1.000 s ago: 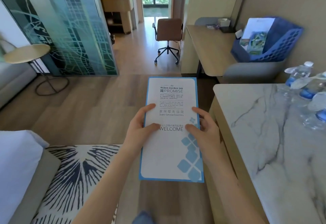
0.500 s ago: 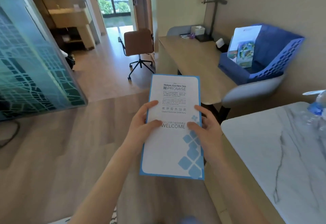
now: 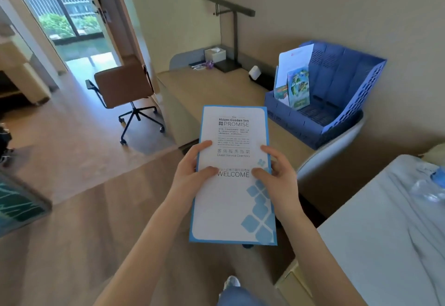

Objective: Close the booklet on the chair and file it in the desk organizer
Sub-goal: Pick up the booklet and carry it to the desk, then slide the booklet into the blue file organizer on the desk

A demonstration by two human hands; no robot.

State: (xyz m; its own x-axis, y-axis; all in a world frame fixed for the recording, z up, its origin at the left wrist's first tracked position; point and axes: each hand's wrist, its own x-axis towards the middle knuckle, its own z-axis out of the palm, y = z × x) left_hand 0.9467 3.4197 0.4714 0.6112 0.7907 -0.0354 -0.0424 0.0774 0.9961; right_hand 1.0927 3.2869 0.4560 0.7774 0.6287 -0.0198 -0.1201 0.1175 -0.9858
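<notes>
The closed booklet [image 3: 232,199], white with a blue border and the word WELCOME on its cover, is held flat in front of me above the floor. My left hand [image 3: 190,173] grips its left edge and my right hand [image 3: 277,175] grips its right edge, thumbs on the cover. The blue perforated desk organizer [image 3: 346,94] stands on the wooden desk [image 3: 207,89] up and to the right of the booklet, with a white sheet and colourful leaflets in its left slots. The brown swivel chair [image 3: 125,89] stands to the left of the desk.
A black desk lamp [image 3: 233,29] and a tissue box [image 3: 215,54] stand at the desk's far end. A marble-topped counter [image 3: 385,233] with water bottles [image 3: 431,185] is at my right. A grey rounded seat back [image 3: 330,151] sits beside the desk. Wooden floor stretches to the left.
The view has swung to the right and drawn closer to the desk, so the organizer looks larger and nearer. Both hands keep the same grip on the booklet.
</notes>
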